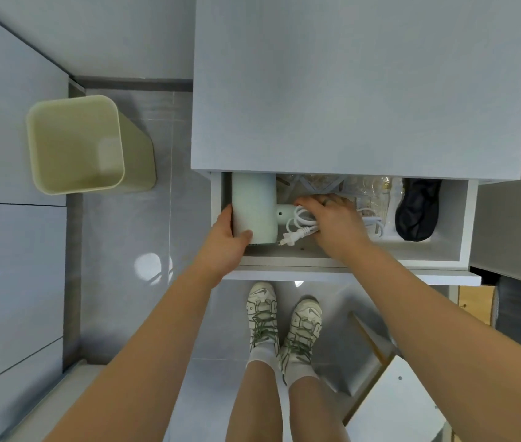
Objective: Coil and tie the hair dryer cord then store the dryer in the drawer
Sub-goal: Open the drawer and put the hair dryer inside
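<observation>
Gripping smooth dryer [252,202], looped cord [300,221].

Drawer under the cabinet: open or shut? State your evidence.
Open: the drawer is pulled out from the cabinet, its inside showing the hair dryer and coiled cord.

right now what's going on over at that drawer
A person is laying a pale green hair dryer in the open drawer. The left hand grips the dryer's barrel at the drawer's left end, while the right hand holds the coiled white cord down beside the handle, its plug poking out toward the front. A dark pouch lies at the right end.
</observation>
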